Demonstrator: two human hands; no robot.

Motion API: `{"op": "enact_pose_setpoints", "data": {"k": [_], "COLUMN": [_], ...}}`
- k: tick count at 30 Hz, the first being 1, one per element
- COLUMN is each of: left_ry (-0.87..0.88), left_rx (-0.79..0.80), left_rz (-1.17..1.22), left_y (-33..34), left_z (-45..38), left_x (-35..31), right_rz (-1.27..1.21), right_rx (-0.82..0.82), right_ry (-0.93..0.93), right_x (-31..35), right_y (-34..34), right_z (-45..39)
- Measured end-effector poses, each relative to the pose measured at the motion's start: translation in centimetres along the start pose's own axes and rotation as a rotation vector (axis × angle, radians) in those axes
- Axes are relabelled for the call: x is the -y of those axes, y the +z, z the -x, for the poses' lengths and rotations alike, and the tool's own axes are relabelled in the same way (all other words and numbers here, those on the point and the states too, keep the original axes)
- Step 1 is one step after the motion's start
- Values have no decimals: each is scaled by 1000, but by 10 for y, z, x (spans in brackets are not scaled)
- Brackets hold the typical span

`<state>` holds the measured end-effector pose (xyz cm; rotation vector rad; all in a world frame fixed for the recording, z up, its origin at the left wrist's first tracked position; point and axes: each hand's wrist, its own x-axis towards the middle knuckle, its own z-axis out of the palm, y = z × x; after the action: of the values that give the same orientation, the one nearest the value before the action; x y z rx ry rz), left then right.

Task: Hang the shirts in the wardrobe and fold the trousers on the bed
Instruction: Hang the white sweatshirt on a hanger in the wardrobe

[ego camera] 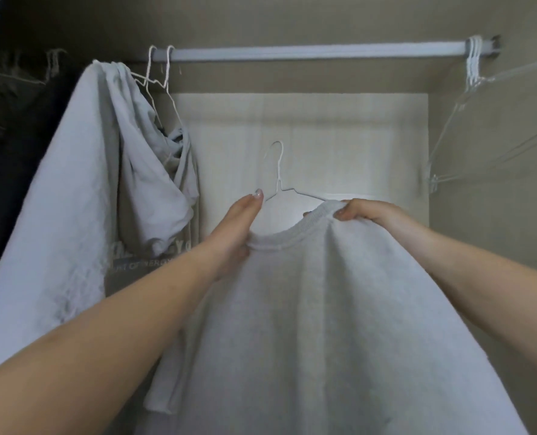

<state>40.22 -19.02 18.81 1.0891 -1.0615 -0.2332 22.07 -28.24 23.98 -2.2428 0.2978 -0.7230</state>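
So you've got the light grey sweatshirt (pixel 323 309) held up in front of the open wardrobe, below the rail (pixel 308 51), with a white wire hanger (pixel 279 180) poking up out of the neck hole. Your right hand (pixel 367 215) has its fingers (pixel 342 215) curled and clamped on the collar at the right shoulder, right where the hanger's arm slips under the fabric. Your left hand (pixel 235 233) is on the other side of the collar; the thumb side lies straight along the hanger's left arm, but the fingers are tucked behind the fabric, so I can't tell if they're gripping it or just pressed against it. The hanger's hook isn't on the rail. Over on the left of the rail, two pale shirts (pixel 104 171) hang bunched on wire hangers, with dark clothes (pixel 6 127) beside them. A bunch of empty hangers (pixel 474 64) sits at the far right end.
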Motion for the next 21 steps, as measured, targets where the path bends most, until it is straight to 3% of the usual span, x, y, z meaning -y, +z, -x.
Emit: {"op": "enact_pose_setpoints", "data": {"k": [4,6,8,13,21], "left_ry": [-14,27,98,219,372], "left_rx": [149,208,242,118,-5], "left_rz": [108,113,84,-48,-329], "left_y": [6,0,-8,-37,-87], "left_z": [5,5,1,-9,-13], "left_x": [-26,-37,-49,-89,-141], "right_rz": [-181,-391,-444,-415,-316], "right_rx": [-148,-114,-106,-141,-291], "right_ry": [6,-71,-192,-384,-495], "right_x": [17,26,40,90,162], "right_y": [22,32,43,68,92], "right_z": [-42,-49,-53,-84,-146]}}
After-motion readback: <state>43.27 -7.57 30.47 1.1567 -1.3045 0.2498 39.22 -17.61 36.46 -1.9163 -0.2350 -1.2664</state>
